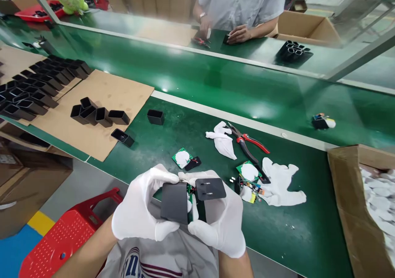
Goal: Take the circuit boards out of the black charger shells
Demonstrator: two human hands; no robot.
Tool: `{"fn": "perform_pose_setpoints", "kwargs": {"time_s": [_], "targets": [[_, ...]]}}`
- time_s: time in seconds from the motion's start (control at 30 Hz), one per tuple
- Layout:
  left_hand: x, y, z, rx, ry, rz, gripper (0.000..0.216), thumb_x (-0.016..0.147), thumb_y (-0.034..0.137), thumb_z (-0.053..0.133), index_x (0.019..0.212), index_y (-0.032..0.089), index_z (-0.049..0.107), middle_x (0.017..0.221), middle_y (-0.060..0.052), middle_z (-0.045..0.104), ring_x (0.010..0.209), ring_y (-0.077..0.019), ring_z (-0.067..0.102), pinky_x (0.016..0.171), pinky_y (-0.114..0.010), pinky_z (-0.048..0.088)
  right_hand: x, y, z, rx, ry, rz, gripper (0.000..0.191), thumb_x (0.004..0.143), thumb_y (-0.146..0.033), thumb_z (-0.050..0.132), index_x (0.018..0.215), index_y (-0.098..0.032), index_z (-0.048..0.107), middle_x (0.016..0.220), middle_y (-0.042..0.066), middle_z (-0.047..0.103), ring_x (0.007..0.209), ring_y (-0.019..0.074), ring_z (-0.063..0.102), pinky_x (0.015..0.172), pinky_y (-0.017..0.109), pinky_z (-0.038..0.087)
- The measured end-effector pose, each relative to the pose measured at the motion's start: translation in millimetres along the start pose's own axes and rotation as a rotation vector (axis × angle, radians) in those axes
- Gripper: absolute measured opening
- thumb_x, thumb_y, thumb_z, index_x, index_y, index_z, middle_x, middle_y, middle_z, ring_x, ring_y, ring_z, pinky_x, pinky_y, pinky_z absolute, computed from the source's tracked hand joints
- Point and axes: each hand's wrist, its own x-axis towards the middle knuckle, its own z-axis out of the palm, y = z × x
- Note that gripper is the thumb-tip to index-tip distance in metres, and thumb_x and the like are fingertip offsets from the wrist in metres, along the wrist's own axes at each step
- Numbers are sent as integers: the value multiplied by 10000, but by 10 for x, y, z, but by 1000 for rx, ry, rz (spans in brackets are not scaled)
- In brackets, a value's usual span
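Observation:
Both my hands wear white gloves and meet at the near edge of the green table [286, 228]. My left hand [140, 210] is closed around a black rectangular housing [174, 202]. My right hand [219, 218] grips a black end cap with two metal prongs [210, 188]; a green circuit board [193, 206] shows between the cap and the housing. Just beyond my hands lie a small board with a white pad [182, 158] and another such board [248, 172].
Red-handled pliers [250, 144] and spare white gloves [282, 183] lie to the right. Several black housings [92, 114] sit on cardboard [101, 88] at left. A cardboard box [348, 204] stands at right, a red basket [68, 232] below left. A person [240, 6] works across the conveyor.

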Motion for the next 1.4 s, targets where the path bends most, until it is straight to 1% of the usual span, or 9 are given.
{"fn": "perform_pose_setpoints", "kwargs": {"time_s": [0.1,0.2,0.33,0.43,0.6,0.73,0.97,1.2,1.4], "targets": [[-18,66,-71,179,-74,1,679,628,114,799,1265,278,630,1022,-8,708,818,-195,727,742,-325,605,12,-39,-14,-158,-49,-51,468,789,-358,934,1216,-262,771,1131,72,799,1022,292,792,872,405,647],[-46,56,-116,275,-141,-5,741,659,95,782,1350,295,605,1123,-29,721,920,-223,768,790,-335,635,20,-54,-32,-354,-89,-140,567,739,-247,938,1267,-292,735,1183,66,773,1060,285,768,902,416,646],[-31,-86,-123,220,-120,69,771,651,132,892,1353,298,620,1216,-69,683,1025,-264,755,858,-392,663,59,-65,-49,-455,-87,-245,684,718,-316,1015,1334,-310,718,1323,93,729,1247,310,702,1059,466,615],[32,-191,-113,133,-92,148,765,649,163,942,1340,288,636,1254,-96,669,1099,-294,729,911,-444,670,84,-63,-18,-413,-66,-232,828,729,-387,1027,1470,-318,663,1365,106,722,1282,317,673,1105,509,592],[141,-189,-49,147,-67,233,717,694,85,854,1344,285,628,1213,-95,712,1111,-290,714,944,-466,669,85,-38,53,-261,33,-163,415,893,-224,895,1272,-346,778,1068,29,780,975,226,720,838,398,616],[198,-132,18,178,8,294,644,739,66,807,1311,290,613,1144,-75,761,1037,-253,722,880,-423,675,76,-15,43,-212,95,-120,274,937,-257,856,1199,-309,800,1028,37,778,933,222,728,773,371,601],[237,-133,37,183,6,295,599,746,77,802,1279,281,620,1114,-70,765,1015,-251,738,873,-426,680,47,6,-13,-201,66,-117,348,956,-332,869,1293,-321,781,1097,47,783,999,222,724,838,378,598],[208,-185,8,158,3,289,615,762,98,824,1316,280,628,1141,-66,760,1003,-241,737,899,-419,678,67,-10,-11,-266,22,-146,351,980,-263,827,1320,-314,751,1121,55,767,1026,228,725,847,389,612],[147,-213,-89,171,-89,231,721,672,74,839,1326,288,622,1166,-72,738,1059,-277,744,899,-431,676,162,-130,-45,-568,-100,-272,520,901,-281,905,1378,-317,700,1016,31,749,947,229,723,792,373,637]]}}
